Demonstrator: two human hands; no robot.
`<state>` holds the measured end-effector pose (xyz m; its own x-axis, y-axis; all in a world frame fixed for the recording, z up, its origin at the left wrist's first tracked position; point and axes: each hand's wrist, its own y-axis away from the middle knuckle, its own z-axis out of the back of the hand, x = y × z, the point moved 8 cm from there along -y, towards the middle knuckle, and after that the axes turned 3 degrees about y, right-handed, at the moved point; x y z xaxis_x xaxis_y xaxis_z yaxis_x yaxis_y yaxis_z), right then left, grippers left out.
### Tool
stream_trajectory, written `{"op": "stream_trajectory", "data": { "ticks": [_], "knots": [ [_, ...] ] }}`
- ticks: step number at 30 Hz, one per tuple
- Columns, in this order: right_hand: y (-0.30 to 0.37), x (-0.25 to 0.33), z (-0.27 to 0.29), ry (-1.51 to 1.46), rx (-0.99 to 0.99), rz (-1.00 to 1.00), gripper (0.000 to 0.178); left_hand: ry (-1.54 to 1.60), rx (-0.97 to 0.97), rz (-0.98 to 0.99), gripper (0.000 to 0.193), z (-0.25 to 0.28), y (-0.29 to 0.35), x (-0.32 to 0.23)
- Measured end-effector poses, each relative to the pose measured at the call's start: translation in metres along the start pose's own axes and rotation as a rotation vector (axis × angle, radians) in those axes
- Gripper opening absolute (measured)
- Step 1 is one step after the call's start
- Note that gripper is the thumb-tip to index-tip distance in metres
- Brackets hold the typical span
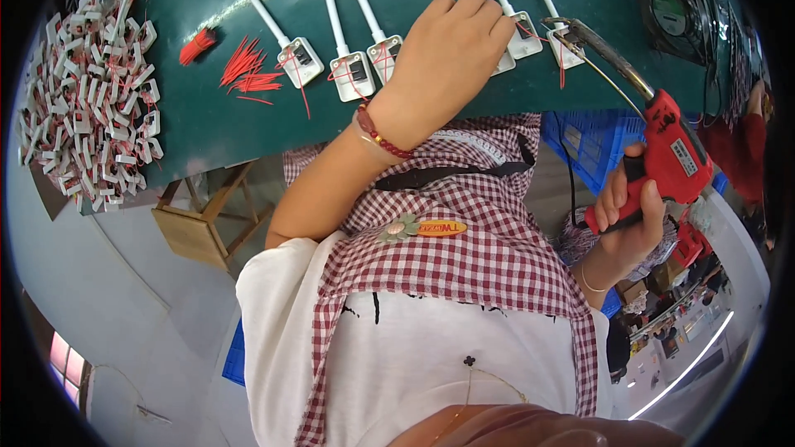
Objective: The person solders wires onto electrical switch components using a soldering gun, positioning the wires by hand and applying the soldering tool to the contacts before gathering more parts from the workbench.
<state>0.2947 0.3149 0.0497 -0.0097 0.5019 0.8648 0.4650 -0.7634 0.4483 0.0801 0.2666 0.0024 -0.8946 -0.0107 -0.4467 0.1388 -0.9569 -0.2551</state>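
Observation:
My right hand (629,207) grips a red soldering gun (675,153) by its handle. Its metal tip and a thin solder feed tube reach a white switch housing (566,51) with red wires, at the right end of a row. My left hand (451,54) is over the row, back of the hand up and fingers curled down. The fingertips are hidden, so what they pinch cannot be made out. Beside it stand more white housings with black parts, red wires and white rods: one housing (351,79) to the left, another (523,37) to the right.
A large heap of small white parts with red wires (95,108) fills the table's left end. Cut red wires (246,66) lie in small bundles on the green table (207,124). A black spool (669,15) is at the right. Below are a wooden stool (195,236) and blue crate (592,145).

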Motion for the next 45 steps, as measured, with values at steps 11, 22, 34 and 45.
{"op": "stream_trajectory", "data": {
  "ticks": [11,22,34,45],
  "knots": [
    [-0.02,-0.003,0.006,-0.228,0.086,0.075,0.045,-0.447,0.167,-0.611,0.01,-0.025,0.012,-0.019],
    [-0.024,-0.009,0.018,-0.314,0.1,0.132,0.043,-0.477,0.152,-0.486,0.014,-0.014,0.029,-0.012],
    [-0.023,-0.018,0.012,-0.306,0.064,0.084,0.044,0.268,-0.116,0.076,0.014,0.015,0.034,0.02],
    [-0.007,-0.017,0.005,-0.104,0.026,0.018,0.045,0.694,-0.181,0.452,0.009,-0.006,0.045,0.033]
  ]
}}
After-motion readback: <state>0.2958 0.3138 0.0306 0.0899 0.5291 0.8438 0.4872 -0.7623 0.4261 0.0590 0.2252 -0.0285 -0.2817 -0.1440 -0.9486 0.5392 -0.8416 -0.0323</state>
